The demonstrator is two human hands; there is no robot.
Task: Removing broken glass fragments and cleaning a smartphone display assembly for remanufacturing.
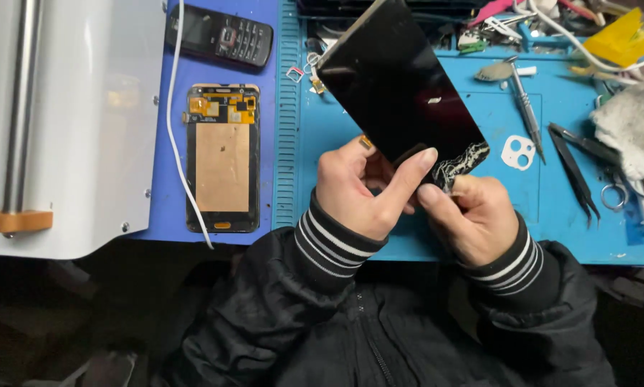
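My left hand (361, 190) grips the near end of a black phone screen panel (393, 82), thumb pressed on its front face. The panel tilts up and away from me over the blue work mat (479, 115). Its near right corner is shattered, with white cracks (461, 159). My right hand (472, 215) pinches that cracked corner from the right. Both wrists wear black sleeves with striped cuffs.
A display assembly (223, 158) lies back-up left of the mat, beside an old keypad phone (221, 34) and a white cable (175, 129). A white machine (64, 122) fills the left. Tweezers (573, 168), a screwdriver (526, 107), a camera bezel (519, 152) and a cloth (633, 125) lie right.
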